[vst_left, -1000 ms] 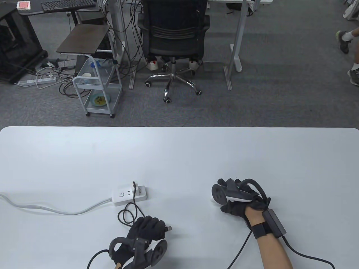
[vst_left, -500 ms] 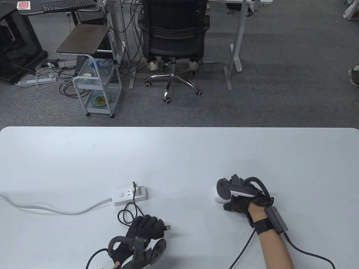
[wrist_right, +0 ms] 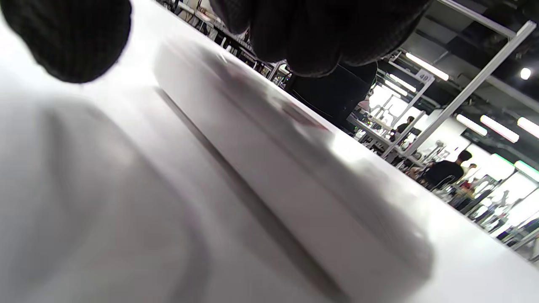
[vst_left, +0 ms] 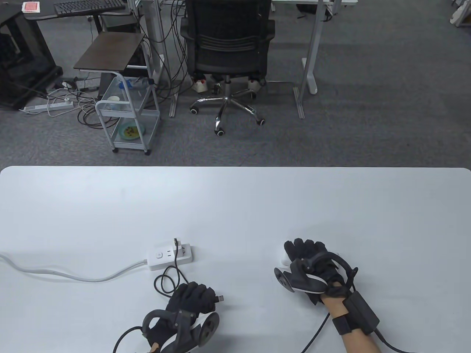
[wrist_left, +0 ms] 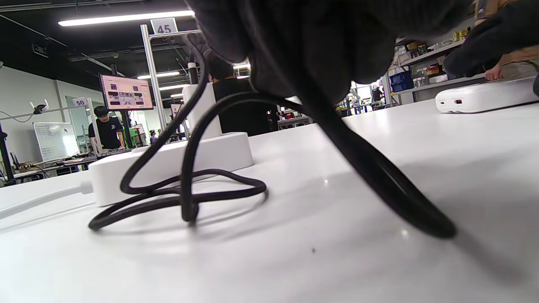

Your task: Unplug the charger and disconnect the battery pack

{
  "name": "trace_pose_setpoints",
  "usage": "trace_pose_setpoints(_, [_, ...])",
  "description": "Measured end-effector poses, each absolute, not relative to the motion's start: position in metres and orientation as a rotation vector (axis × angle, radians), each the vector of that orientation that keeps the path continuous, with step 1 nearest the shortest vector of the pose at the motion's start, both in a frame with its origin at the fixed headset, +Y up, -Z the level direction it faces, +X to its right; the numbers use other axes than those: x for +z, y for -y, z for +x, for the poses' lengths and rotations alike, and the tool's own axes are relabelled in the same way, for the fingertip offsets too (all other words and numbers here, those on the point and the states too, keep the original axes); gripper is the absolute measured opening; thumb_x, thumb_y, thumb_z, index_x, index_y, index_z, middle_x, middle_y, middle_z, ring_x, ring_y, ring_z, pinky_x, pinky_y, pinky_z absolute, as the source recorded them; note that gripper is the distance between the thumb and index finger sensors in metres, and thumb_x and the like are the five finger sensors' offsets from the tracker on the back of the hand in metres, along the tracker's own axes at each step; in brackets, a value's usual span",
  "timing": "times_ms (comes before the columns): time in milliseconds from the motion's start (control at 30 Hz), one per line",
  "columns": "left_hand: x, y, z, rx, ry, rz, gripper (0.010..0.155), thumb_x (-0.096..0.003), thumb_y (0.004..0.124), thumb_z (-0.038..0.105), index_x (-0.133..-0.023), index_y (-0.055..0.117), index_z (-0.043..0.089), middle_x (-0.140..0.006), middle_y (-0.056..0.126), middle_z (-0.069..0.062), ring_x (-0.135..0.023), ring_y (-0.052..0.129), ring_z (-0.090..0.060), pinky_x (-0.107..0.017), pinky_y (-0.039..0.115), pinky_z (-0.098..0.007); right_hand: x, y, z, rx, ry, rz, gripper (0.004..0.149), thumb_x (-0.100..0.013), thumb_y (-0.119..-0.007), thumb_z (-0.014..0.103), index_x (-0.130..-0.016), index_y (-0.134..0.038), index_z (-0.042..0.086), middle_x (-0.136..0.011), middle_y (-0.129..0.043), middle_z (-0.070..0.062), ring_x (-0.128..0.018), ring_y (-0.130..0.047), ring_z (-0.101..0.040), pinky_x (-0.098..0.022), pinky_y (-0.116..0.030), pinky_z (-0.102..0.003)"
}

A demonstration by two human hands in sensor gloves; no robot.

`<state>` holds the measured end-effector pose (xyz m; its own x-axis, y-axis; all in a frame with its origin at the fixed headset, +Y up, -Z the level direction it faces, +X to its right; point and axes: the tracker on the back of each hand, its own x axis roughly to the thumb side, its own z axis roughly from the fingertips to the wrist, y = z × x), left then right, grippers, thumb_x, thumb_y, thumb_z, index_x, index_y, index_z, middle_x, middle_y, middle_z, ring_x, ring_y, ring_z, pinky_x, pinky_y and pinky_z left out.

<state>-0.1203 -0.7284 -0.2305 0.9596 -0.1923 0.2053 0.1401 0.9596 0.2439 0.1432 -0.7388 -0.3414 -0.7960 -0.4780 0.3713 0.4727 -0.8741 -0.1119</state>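
A white power strip (vst_left: 162, 254) lies on the table with a white charger (vst_left: 185, 248) plugged into its right end. A black cable (vst_left: 165, 281) loops from the charger to my left hand (vst_left: 195, 296), which grips it near its free USB plug (vst_left: 221, 298). The plug sticks out to the right, joined to nothing. My right hand (vst_left: 303, 253) lies palm down over the white battery pack (vst_left: 283, 260) and holds it. The left wrist view shows the cable loop (wrist_left: 219, 191), the strip (wrist_left: 139, 166) and the pack (wrist_left: 484, 94). The right wrist view shows my fingertips (wrist_right: 316, 33) on the pack (wrist_right: 294, 168).
The strip's thick white cord (vst_left: 73, 274) runs left off the table edge. The white table (vst_left: 235, 206) ends at its far edge; an office chair (vst_left: 228, 47) and a small cart (vst_left: 127, 121) stand on the floor beyond.
My right hand has rolled from gripping the battery pack side-on to lying palm down over it, and pulled slightly nearer. My left hand, the cable and the power strip have not moved.
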Motion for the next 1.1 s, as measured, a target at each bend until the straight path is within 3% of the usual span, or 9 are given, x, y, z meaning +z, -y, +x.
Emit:
trace_pose_setpoints(167, [-0.229,0.728,-0.120,-0.170,0.233,0.231,0.048,-0.0454,0.073,0.056,-0.090,0.084,0.043,-0.093,0.097,0.022,-0.093,0.100,-0.007,-0.079,0.078,-0.027,-0.313,0.727,0.120,-2.611,0.000,-0.711,0.082,-0.036,-0.066,0.062,-0.105,-0.051,0.021,-0.106,-0.069,-0.007,-0.086,-0.082,-0.030,-0.065,-0.070,-0.051])
trace_pose_setpoints(367, [-0.230,0.729,-0.120,-0.178,0.220,0.201,0.048,-0.0460,0.073,0.057,-0.090,0.084,0.043,-0.094,0.096,0.022,-0.094,0.100,-0.007,-0.079,0.077,-0.027,-0.277,0.716,0.095,-2.672,0.022,-0.895,0.080,-0.037,-0.064,0.063,-0.104,-0.053,0.022,-0.106,-0.070,-0.005,-0.086,-0.082,-0.030,-0.065,-0.070,-0.051])
trace_pose_setpoints(667, [-0.229,0.724,-0.125,-0.161,0.215,0.211,0.048,-0.0461,0.072,0.057,-0.091,0.083,0.043,-0.094,0.096,0.022,-0.094,0.099,-0.007,-0.079,0.077,-0.027,-0.258,0.725,0.079,-2.607,0.107,-1.061,0.079,-0.037,-0.064,0.062,-0.104,-0.052,0.022,-0.106,-0.070,-0.005,-0.087,-0.082,-0.029,-0.065,-0.070,-0.051])
trace_pose_setpoints(1100, [-0.226,0.722,-0.125,-0.125,0.239,0.209,0.048,-0.0466,0.072,0.058,-0.091,0.083,0.044,-0.095,0.095,0.022,-0.095,0.099,-0.007,-0.080,0.076,-0.027,-0.257,0.740,0.093,-2.702,0.126,-0.941,0.078,-0.038,-0.063,0.062,-0.105,-0.052,0.021,-0.106,-0.069,-0.007,-0.087,-0.081,-0.031,-0.064,-0.069,-0.051])
